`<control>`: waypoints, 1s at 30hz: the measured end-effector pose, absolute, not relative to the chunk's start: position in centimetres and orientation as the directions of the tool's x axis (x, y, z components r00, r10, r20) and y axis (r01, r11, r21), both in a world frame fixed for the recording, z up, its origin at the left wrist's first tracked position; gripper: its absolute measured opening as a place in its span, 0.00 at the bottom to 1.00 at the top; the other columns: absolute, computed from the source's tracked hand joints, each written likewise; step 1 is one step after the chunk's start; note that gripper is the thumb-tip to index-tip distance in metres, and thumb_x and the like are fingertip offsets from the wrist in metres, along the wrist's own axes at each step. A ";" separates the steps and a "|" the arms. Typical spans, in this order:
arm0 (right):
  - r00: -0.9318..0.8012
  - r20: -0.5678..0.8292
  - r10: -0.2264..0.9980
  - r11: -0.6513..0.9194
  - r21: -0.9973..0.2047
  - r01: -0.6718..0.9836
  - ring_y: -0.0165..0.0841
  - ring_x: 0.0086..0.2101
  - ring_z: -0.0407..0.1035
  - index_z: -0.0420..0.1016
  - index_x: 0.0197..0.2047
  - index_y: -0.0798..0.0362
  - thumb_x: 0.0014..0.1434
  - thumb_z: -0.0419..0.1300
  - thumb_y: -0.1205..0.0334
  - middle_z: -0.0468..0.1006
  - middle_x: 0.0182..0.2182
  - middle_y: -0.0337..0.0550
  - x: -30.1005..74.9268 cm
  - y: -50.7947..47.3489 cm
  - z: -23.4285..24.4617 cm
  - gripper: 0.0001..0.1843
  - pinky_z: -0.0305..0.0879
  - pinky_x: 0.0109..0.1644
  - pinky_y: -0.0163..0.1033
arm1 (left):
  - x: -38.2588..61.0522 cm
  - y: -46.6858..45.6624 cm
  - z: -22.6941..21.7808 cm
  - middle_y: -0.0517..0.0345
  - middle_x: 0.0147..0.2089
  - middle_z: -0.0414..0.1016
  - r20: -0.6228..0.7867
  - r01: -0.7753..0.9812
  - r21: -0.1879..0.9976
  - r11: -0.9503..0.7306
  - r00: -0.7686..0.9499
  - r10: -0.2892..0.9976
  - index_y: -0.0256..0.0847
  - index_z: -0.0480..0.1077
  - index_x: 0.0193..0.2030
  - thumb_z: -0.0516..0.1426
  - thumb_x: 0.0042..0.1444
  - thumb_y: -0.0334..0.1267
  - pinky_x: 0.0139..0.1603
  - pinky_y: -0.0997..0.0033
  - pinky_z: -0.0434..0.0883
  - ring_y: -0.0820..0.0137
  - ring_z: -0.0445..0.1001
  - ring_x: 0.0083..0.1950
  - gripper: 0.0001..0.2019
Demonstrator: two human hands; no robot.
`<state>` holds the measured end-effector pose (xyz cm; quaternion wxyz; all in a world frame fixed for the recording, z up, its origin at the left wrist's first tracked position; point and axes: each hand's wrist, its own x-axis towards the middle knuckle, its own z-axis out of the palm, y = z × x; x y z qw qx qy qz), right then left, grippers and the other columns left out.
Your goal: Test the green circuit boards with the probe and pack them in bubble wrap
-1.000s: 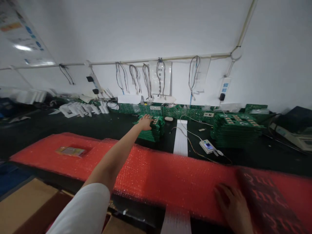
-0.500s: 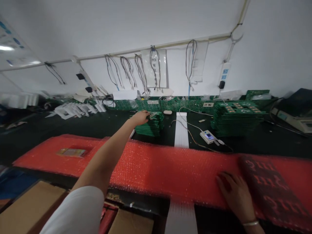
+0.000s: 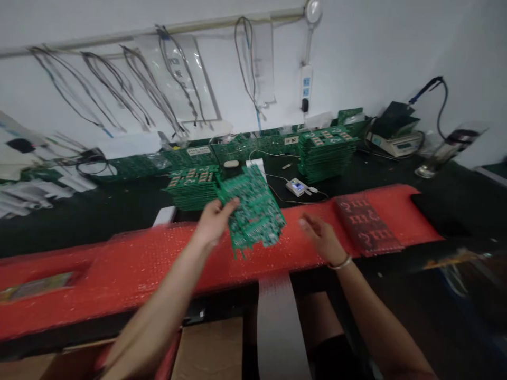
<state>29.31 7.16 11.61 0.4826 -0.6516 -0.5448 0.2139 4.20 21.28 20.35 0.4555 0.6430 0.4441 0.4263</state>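
My left hand [image 3: 212, 221] grips the left edge of a green circuit board panel [image 3: 253, 211] and holds it tilted in the air above the red bubble wrap sheet [image 3: 166, 258]. My right hand [image 3: 322, 237] hovers open just right of the panel, over the bubble wrap, with a bangle at the wrist. Behind the panel lies a stack of green boards [image 3: 192, 187]. A board wrapped in red bubble wrap [image 3: 366, 224] lies to the right of my right hand.
A taller stack of green boards [image 3: 325, 148] stands at the back right, with a small white meter [image 3: 296, 186] and its wires in front. A scale [image 3: 396, 140] and a clear bottle [image 3: 439, 153] sit far right. Cables hang on the wall. Cardboard boxes [image 3: 209, 348] stand below the bench.
My left hand has lifted a green panel off the stack and brought it toward me over the bubble wrap. My right hand rose off the wrap and moved left. The view swung right.
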 end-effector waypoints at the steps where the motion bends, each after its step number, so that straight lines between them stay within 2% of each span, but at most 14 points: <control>1: 0.274 0.213 0.938 0.063 -0.881 0.469 0.37 0.34 0.74 0.77 0.46 0.54 0.64 0.50 0.38 0.82 0.36 0.48 28.5 7.3 12.1 0.29 0.68 0.37 0.39 | 5.7 19.7 19.0 0.55 0.30 0.79 0.003 0.084 0.996 -0.029 0.300 0.954 0.38 0.75 0.32 0.68 0.41 0.58 0.36 0.69 0.75 0.64 0.77 0.33 0.24; 2: 0.270 0.203 0.941 0.055 -0.881 0.470 0.36 0.33 0.73 0.77 0.43 0.54 0.62 0.54 0.37 0.81 0.34 0.47 27.9 7.4 12.4 0.28 0.66 0.36 0.38 | 7.1 18.4 17.7 0.54 0.31 0.80 -0.104 0.006 0.994 0.108 0.343 0.934 0.38 0.75 0.32 0.70 0.38 0.56 0.37 0.68 0.76 0.64 0.78 0.34 0.24; 4: 0.325 0.209 0.922 0.016 -0.862 0.507 0.35 0.31 0.72 0.77 0.39 0.54 0.57 0.60 0.38 0.80 0.32 0.45 27.3 7.2 12.2 0.25 0.64 0.35 0.37 | 9.0 16.6 15.8 0.53 0.33 0.81 -0.273 -0.082 0.941 0.327 0.387 0.881 0.37 0.75 0.33 0.72 0.39 0.51 0.38 0.68 0.78 0.63 0.80 0.35 0.21; 6: 0.434 0.232 0.870 -0.021 -0.864 0.503 0.34 0.30 0.70 0.77 0.37 0.54 0.55 0.61 0.39 0.79 0.31 0.45 27.7 6.8 11.5 0.24 0.63 0.35 0.37 | 10.0 15.8 14.6 0.52 0.34 0.82 -0.394 -0.126 0.872 0.472 0.391 0.832 0.38 0.74 0.33 0.69 0.48 0.48 0.38 0.68 0.79 0.64 0.81 0.36 0.16; 8: 0.525 0.211 0.825 -0.033 -0.908 0.417 0.34 0.29 0.68 0.75 0.35 0.55 0.56 0.59 0.37 0.77 0.28 0.44 28.8 6.3 10.6 0.26 0.62 0.33 0.37 | 10.2 15.7 13.9 0.51 0.34 0.82 -0.480 -0.138 0.818 0.559 0.373 0.794 0.37 0.74 0.33 0.64 0.57 0.46 0.38 0.68 0.79 0.65 0.82 0.35 0.13; 11: 0.649 0.143 0.747 -0.077 -0.952 0.298 0.35 0.28 0.68 0.74 0.36 0.56 0.57 0.53 0.32 0.76 0.27 0.46 31.1 5.5 9.5 0.32 0.64 0.32 0.39 | 9.6 15.9 13.3 0.51 0.34 0.82 -0.522 -0.118 0.807 0.579 0.318 0.792 0.37 0.73 0.34 0.60 0.62 0.46 0.39 0.67 0.80 0.66 0.82 0.36 0.13; 13: 0.722 0.145 0.677 -0.182 -0.917 0.355 0.39 0.31 0.70 0.74 0.42 0.59 0.59 0.53 0.36 0.78 0.32 0.52 32.4 4.7 9.0 0.31 0.66 0.36 0.42 | 8.9 16.1 13.1 0.50 0.34 0.82 -0.499 -0.114 0.833 0.541 0.268 0.824 0.38 0.73 0.35 0.60 0.62 0.48 0.40 0.67 0.80 0.65 0.83 0.37 0.14; 15: 0.756 0.189 0.627 -0.343 -0.804 0.486 0.44 0.39 0.72 0.73 0.47 0.62 0.62 0.53 0.44 0.78 0.38 0.60 32.7 3.8 8.9 0.27 0.67 0.42 0.48 | 8.1 16.1 12.9 0.50 0.35 0.82 -0.479 -0.133 0.848 0.513 0.223 0.849 0.37 0.73 0.36 0.59 0.63 0.47 0.42 0.67 0.80 0.65 0.83 0.38 0.14; 17: 0.733 0.293 0.613 -0.443 -0.641 0.627 0.51 0.48 0.69 0.74 0.49 0.63 0.63 0.53 0.52 0.75 0.47 0.67 31.7 3.1 9.0 0.22 0.64 0.49 0.55 | 7.6 15.9 12.8 0.49 0.35 0.82 -0.484 -0.149 0.844 0.515 0.201 0.852 0.37 0.73 0.37 0.56 0.65 0.48 0.43 0.65 0.80 0.65 0.83 0.37 0.16; 20: 0.605 0.444 0.661 -0.361 -0.520 0.775 0.54 0.55 0.63 0.75 0.50 0.60 0.65 0.54 0.52 0.70 0.55 0.67 28.5 3.0 9.2 0.21 0.59 0.56 0.58 | 7.5 15.1 12.7 0.48 0.35 0.82 -0.500 -0.120 0.845 0.521 0.169 0.850 0.36 0.74 0.38 0.54 0.64 0.55 0.42 0.63 0.80 0.63 0.82 0.36 0.21; 22: 0.509 0.378 0.773 -0.235 -0.575 0.784 0.49 0.50 0.68 0.77 0.47 0.58 0.64 0.56 0.47 0.75 0.49 0.62 26.2 3.6 9.3 0.23 0.62 0.54 0.52 | 7.8 14.6 12.6 0.47 0.35 0.82 -0.495 -0.081 0.857 0.509 0.142 0.857 0.36 0.74 0.38 0.55 0.62 0.60 0.40 0.62 0.80 0.62 0.82 0.36 0.25; 25: 0.359 0.172 0.917 -0.122 -0.737 0.665 0.38 0.36 0.72 0.78 0.35 0.54 0.61 0.59 0.43 0.79 0.33 0.49 24.3 4.9 9.0 0.21 0.65 0.43 0.40 | 8.1 14.3 12.3 0.47 0.35 0.81 -0.447 -0.030 0.892 0.452 0.099 0.889 0.37 0.74 0.38 0.54 0.61 0.63 0.38 0.64 0.79 0.62 0.82 0.36 0.27; 27: 0.384 0.135 0.913 -0.113 -0.822 0.558 0.34 0.31 0.71 0.78 0.33 0.53 0.62 0.59 0.47 0.79 0.29 0.44 24.2 5.6 8.7 0.18 0.64 0.39 0.37 | 7.7 14.8 11.8 0.49 0.34 0.81 -0.385 0.005 0.923 0.385 0.043 0.922 0.38 0.73 0.36 0.53 0.61 0.63 0.35 0.69 0.78 0.64 0.81 0.35 0.26; 30: 0.512 0.128 0.849 -0.121 -0.897 0.425 0.32 0.30 0.70 0.79 0.34 0.56 0.61 0.58 0.52 0.79 0.28 0.43 25.1 6.2 8.1 0.16 0.63 0.38 0.36 | 6.5 16.0 11.2 0.57 0.22 0.73 -0.303 0.135 0.944 0.302 -0.017 0.953 0.40 0.69 0.28 0.54 0.61 0.62 0.23 0.75 0.71 0.69 0.75 0.24 0.25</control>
